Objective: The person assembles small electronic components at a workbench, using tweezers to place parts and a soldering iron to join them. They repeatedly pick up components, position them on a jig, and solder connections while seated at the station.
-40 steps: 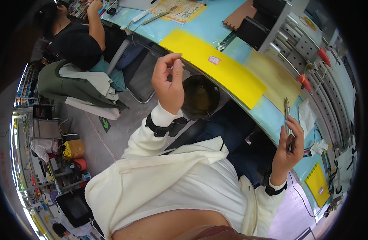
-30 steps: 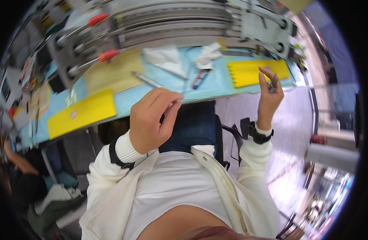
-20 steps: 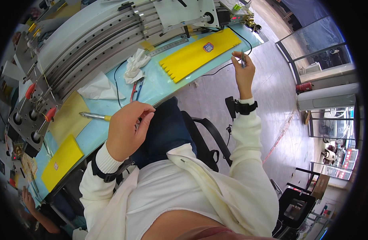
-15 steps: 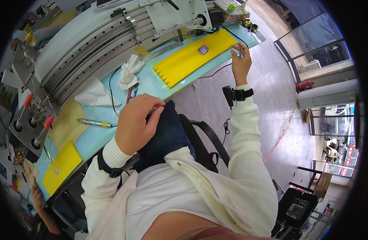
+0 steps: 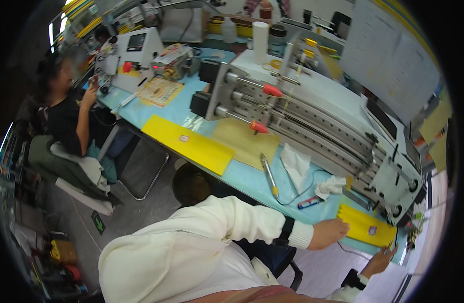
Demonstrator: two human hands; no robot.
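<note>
Yellow board [image 5: 359, 224] at worktop's [image 5: 248, 183] right end. Left hand [image 5: 329, 234] at its near-left corner, right hand [image 5: 380, 260] near-right; finger grips indeterminate.

yellow panel [image 5: 364, 225], white sleeve [image 5: 249, 217], light-blue tabletop [image 5: 242, 181]

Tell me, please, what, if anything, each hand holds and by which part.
The right hand apparently holds a slim tool, part unclear; whether the left hand, at a yellow board, holds anything cannot be told.
</note>
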